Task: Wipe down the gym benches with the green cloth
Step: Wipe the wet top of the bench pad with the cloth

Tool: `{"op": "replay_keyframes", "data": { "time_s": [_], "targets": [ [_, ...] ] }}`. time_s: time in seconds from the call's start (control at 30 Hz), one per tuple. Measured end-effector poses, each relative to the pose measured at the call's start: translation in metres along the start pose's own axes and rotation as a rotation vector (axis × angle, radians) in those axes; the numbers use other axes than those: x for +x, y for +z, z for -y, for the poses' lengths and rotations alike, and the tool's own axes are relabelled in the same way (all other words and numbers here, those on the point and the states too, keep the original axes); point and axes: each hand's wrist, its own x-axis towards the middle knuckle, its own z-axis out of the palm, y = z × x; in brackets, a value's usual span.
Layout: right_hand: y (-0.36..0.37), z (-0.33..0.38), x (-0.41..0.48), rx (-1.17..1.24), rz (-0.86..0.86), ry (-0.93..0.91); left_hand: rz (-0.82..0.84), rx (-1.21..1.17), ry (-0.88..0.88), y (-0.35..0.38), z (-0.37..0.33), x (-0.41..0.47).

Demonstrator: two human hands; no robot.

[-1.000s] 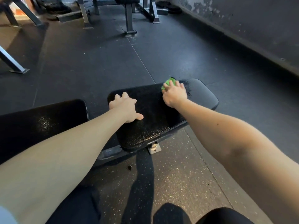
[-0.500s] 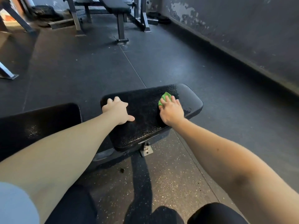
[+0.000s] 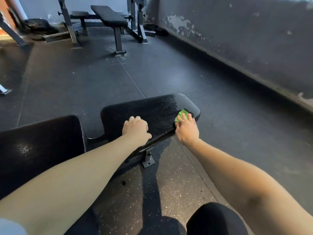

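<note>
Soft and light, the green cloth (image 3: 182, 115) sits bunched beneath the right hand (image 3: 187, 130)'s flat, pressing fingers on the bench pad (image 3: 152, 112), probably best palmed whole; the left hand (image 3: 136, 128) rests curled, empty, alongside.

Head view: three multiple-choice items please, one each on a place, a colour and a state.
1. Where is the cloth? A on the floor; B at the right end of the near bench pad; C draped over a knee.
2. What colour is it? A blue; B white; C green.
3. What is the left hand doing? A rests on the pad, holding nothing; B grips the cloth; C hangs in the air.

B: the right hand presses it there.
C: bright green shows beyond that hand.
A: it lies on the pad, apart from the cloth.
</note>
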Motion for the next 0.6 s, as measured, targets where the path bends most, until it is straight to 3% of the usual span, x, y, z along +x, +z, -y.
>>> {"op": "replay_keyframes", "data": {
  "time_s": [0.13, 0.23, 0.33, 0.5, 0.6],
  "targets": [
    [0.008, 0.037, -0.047, 0.118, 0.074, -0.182, 0.050, 0.041, 0.003, 0.007, 0.001, -0.006],
    [-0.026, 0.042, -0.044, 0.335, 0.236, 0.015, 0.094, 0.068, 0.017, 0.002, 0.001, -0.005],
    [-0.061, 0.040, -0.049, 0.665, 0.228, 0.061, 0.082, 0.074, 0.048, -0.007, 0.000, 0.000],
    [-0.084, 0.033, -0.048, 0.750, 0.127, -0.061, 0.034, -0.450, 0.126, -0.019, -0.020, 0.001],
    [-0.085, 0.025, -0.044, 0.766, 0.133, -0.064, 0.003, -0.458, 0.192, -0.016, -0.031, 0.000]
  ]
}}
